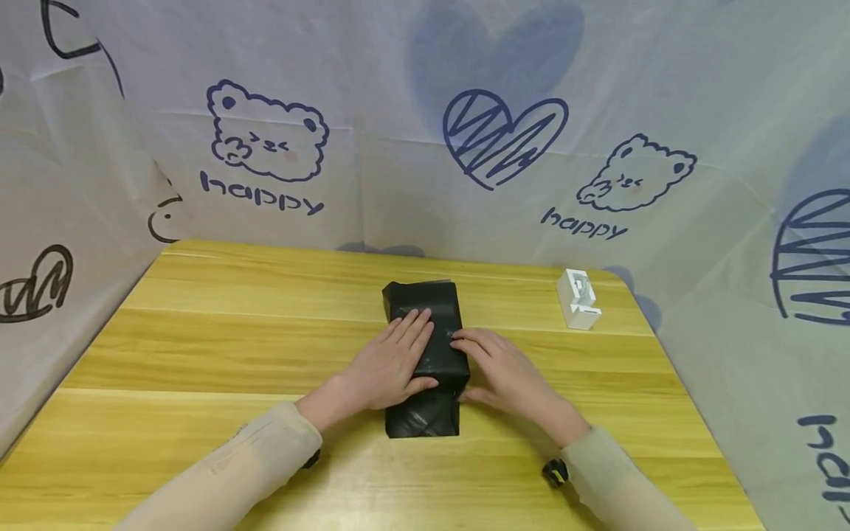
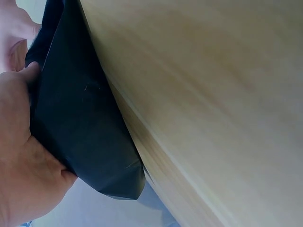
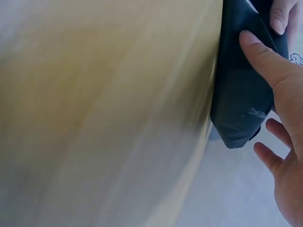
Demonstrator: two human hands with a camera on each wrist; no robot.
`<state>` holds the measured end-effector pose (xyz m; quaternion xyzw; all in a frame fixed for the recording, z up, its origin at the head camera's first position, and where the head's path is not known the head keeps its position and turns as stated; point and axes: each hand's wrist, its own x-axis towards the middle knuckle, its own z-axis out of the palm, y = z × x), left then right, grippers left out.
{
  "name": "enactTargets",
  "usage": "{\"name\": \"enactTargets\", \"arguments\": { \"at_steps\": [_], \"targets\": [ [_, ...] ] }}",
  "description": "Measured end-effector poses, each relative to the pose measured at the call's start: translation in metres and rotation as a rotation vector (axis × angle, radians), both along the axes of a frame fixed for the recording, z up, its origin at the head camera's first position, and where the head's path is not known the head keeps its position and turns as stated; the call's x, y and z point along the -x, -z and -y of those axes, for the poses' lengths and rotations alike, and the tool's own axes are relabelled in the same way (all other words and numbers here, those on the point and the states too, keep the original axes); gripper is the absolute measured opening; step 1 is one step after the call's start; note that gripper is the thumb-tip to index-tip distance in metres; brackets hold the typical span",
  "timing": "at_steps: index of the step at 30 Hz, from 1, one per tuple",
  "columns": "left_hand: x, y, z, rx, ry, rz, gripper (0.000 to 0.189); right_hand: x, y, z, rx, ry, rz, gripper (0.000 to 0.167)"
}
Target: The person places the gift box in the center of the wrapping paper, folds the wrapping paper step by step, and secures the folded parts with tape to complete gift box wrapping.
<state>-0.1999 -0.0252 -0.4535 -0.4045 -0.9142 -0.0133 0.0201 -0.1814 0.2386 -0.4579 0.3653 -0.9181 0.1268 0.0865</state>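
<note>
A box-shaped package wrapped in black plastic (image 1: 443,355) lies lengthwise on the table, its flat near flap of plastic (image 1: 422,419) spread on the wood. My left hand (image 1: 388,366) rests on the package's top and left side, fingers straight and thumb pointing across the near end. At the right side, my right hand (image 1: 508,375) touches the top edge with its fingertips, and its thumb is low by the near corner. In the right wrist view the thumb (image 3: 258,49) presses the black plastic (image 3: 239,92), with two fingers spread apart from it. Whatever the plastic covers is hidden.
A small white block with a cut-out and a greyish round piece (image 1: 579,299) stands at the table's back right. The wooden table (image 1: 232,332) is bordered by a white printed cloth (image 1: 385,169). Black devices (image 1: 555,473) are strapped at the wrists.
</note>
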Motion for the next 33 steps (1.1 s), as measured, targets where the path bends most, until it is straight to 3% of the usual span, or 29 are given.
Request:
{"name": "enactTargets", "arguments": {
  "at_steps": [7, 19, 25, 33],
  "targets": [
    [0.0, -0.001, 0.0, 0.008, 0.0, 0.009, 0.093, 0.002, 0.001, 0.007, -0.018, 0.039, -0.051, 0.077],
    [0.0, -0.003, 0.0, 0.005, 0.001, 0.038, 0.109, 0.004, 0.0, 0.019, 0.013, 0.088, -0.057, 0.065],
    [0.001, -0.008, -0.001, 0.026, 0.009, 0.011, 0.111, 0.005, -0.001, 0.027, 0.027, 0.156, -0.034, 0.069],
    [0.0, -0.014, -0.007, 0.102, -0.025, 0.037, 0.123, 0.003, -0.001, 0.034, 0.101, 0.211, 0.026, 0.069]
  ]
}}
